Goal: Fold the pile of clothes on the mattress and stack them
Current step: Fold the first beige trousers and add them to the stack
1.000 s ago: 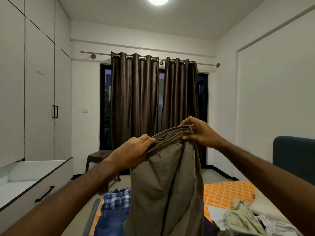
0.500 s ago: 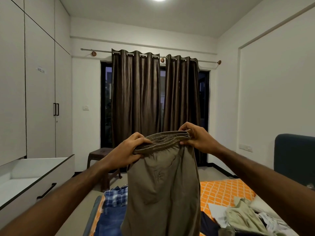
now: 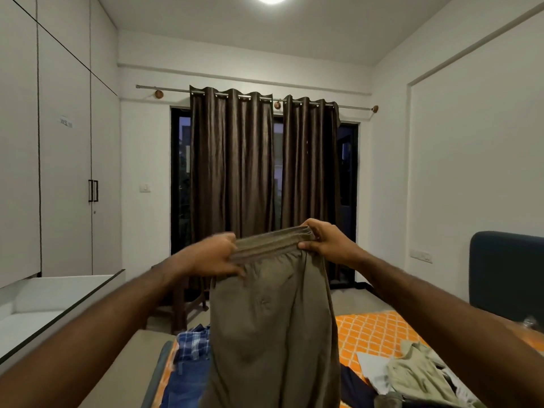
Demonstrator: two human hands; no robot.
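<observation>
Up in front of the curtains point(image 3: 265, 169), the olive pants point(image 3: 273, 325) hang over the orange mattress point(image 3: 374, 331), with the left hand point(image 3: 212, 257) and right hand point(image 3: 326, 242) each pinching one end of the waistband. Loose clothes point(image 3: 418, 375) lie lower right, folded jeans point(image 3: 188, 381) lower left.

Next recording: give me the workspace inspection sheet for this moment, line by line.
Surface: mattress with orange patterned sheet.
Job's things: olive trousers held up by the waistband; blue checked shirt on jeans at left; loose pale garments at right.
Clutter: nothing seen.
Grippers: left hand and right hand each grip a waistband end.
Cables: nothing seen.
Surroundings: brown curtains, wardrobe, stool, dark headboard.
</observation>
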